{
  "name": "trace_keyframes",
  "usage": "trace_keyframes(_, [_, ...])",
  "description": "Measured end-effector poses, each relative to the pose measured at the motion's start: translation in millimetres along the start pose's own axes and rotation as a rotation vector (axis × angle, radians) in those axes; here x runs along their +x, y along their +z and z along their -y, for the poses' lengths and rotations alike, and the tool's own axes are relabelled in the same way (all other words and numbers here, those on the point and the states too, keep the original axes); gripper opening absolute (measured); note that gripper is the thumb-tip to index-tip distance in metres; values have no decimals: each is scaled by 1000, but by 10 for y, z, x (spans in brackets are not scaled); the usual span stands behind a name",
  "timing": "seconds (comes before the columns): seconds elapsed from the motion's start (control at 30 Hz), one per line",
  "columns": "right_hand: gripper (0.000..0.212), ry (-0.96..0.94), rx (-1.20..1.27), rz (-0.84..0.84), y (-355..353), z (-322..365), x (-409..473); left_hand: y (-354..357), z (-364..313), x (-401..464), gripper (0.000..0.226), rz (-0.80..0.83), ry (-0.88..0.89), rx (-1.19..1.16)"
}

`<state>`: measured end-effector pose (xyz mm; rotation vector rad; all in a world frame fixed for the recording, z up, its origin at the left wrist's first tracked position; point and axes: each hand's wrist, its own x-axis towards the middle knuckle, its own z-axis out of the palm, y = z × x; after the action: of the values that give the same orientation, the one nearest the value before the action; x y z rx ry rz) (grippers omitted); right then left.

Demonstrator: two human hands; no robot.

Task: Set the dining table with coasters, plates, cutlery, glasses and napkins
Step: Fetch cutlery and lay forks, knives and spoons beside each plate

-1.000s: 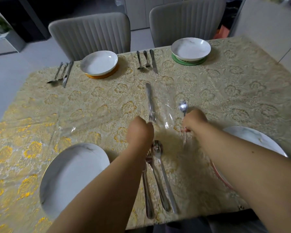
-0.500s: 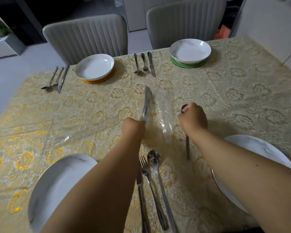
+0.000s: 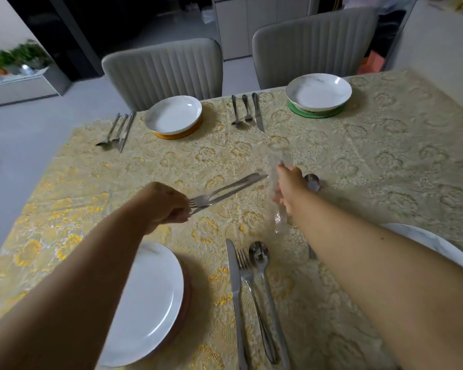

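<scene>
Left hand point(image 3: 166, 202) pinches a fork and knife point(image 3: 225, 189) mid-counter while right hand point(image 3: 289, 188), fingers spread, touches the clear glass point(image 3: 277, 182) beside the spoon point(image 3: 312, 182), and a careless nudge could topple that barely visible glass.

The one wide-angle camera is sitting on my head, looking forward and down across the desk point(image 3: 385, 161) from close above its near edge, toward two grey chairs point(image 3: 163, 70) at the far side.
</scene>
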<state>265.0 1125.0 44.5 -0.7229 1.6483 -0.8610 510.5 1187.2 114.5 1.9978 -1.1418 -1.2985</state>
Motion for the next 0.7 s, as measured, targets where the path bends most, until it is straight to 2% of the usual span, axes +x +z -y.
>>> trace_keyframes(0.1, [50,96,133,103,0,-78,-55,-181,-152,-105,10,36,62,76])
trace_keyframes(0.17, [49,133,309,197,2,-130,-134,-206,-304,-184,1,34,94,48])
trace_keyframes(0.23, [47,179,455,229,-8,-160,-192,-190,-460,-235,17,-33,166,-11])
trace_keyframes(0.33, [47,240,610,255,-34,-191,-225,-147,-713,-312,20,-154,289,-72])
trace_keyframes(0.43, [41,257,653,301,-40,-203,-277,-104,-910,-412,20,-185,338,-141])
trace_keyframes(0.57, [33,263,664,314,-72,-235,-344,-85,-1061,-481,15,-128,331,-270])
trace_keyframes(0.7, [30,255,619,345,-88,-268,-413,-64,-1081,-444,14,-128,332,-248])
